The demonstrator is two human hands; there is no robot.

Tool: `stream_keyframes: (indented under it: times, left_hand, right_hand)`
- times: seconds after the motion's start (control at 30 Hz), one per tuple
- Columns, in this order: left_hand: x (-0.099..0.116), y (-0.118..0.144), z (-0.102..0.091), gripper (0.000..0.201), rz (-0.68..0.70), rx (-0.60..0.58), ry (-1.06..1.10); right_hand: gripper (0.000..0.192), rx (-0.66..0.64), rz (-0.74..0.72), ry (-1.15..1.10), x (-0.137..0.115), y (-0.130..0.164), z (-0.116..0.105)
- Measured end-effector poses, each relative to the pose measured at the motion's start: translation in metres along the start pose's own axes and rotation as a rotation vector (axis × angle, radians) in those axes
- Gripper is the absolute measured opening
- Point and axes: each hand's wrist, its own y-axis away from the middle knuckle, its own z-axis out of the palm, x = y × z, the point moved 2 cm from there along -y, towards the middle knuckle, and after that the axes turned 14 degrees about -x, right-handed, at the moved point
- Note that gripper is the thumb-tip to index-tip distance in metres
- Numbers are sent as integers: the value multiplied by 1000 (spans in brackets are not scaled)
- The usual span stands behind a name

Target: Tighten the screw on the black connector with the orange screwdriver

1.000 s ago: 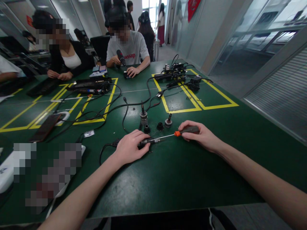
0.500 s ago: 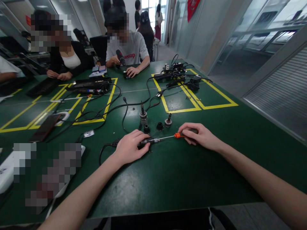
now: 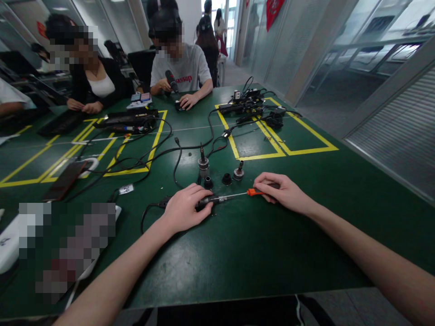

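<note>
My left hand (image 3: 183, 209) presses a small black cabled part (image 3: 205, 202) flat on the green table (image 3: 238, 253). My right hand (image 3: 283, 192) grips the dark handle of a screwdriver (image 3: 243, 194) with an orange collar. Its thin metal shaft lies almost level and its tip meets the black part at my left fingertips. Just beyond stand a metal cylinder with a black stem (image 3: 203, 164), a black ring (image 3: 208, 183), a black cap (image 3: 226, 179) and a small metal fitting (image 3: 238, 172).
Black cables (image 3: 149, 154) run across yellow taped rectangles (image 3: 254, 156). A dark phone (image 3: 64, 180) lies at left, a power strip with plugs (image 3: 246, 106) at the far right. Two people sit across the table, one holding a microphone (image 3: 171, 80).
My right hand has slid a little toward the screwdriver's orange collar, covering more of the handle. My left hand and the black part have stayed in place.
</note>
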Motion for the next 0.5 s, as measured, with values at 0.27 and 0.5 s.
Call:
stream_keyframes:
  times: [0.27, 0.5]
  left_hand:
    - [0, 0, 0, 22, -2, 1, 5]
    - [0, 0, -1, 22, -1, -2, 5]
  right_hand:
    - [46, 30, -2, -5, 2, 0, 0]
    - [43, 14, -35, 50, -2, -1, 1]
